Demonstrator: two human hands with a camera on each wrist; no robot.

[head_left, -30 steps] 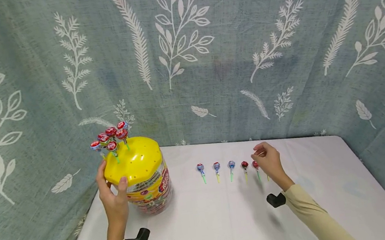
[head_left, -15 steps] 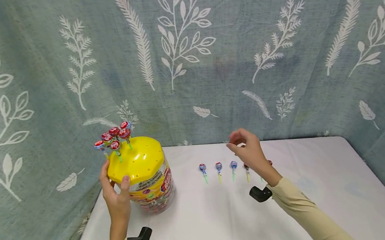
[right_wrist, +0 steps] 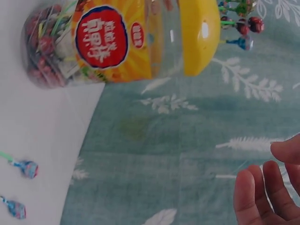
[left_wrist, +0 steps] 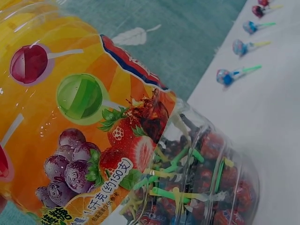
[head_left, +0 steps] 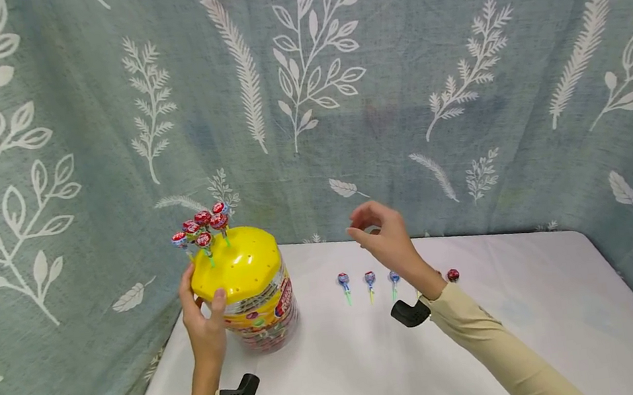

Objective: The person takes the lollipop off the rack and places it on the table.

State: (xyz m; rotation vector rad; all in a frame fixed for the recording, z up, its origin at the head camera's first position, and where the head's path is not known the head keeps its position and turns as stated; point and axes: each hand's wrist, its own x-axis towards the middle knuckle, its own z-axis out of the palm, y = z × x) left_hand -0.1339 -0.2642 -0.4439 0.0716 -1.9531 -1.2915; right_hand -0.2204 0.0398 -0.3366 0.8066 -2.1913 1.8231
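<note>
My left hand grips a clear plastic candy jar at its yellow lid, thumb at the front and fingers at the left side. Several wrapped lollipops stand upright in holes in the lid. More lollipops show through the jar's lower part in the left wrist view. My right hand is raised above the row of lollipops, fingers loosely bent; the right wrist view shows nothing between the thumb and fingers. A blue-wrapped lollipop lies in that row. Part of the row is hidden behind my right wrist.
A white-covered table bears the jar and the row of lollipops, with a red one at the right end. A green curtain with white leaf prints hangs behind and at both sides.
My right hand has moved left and up from the right end of the row towards the jar. My left hand keeps its grip on the jar. The head view has shifted slightly.
</note>
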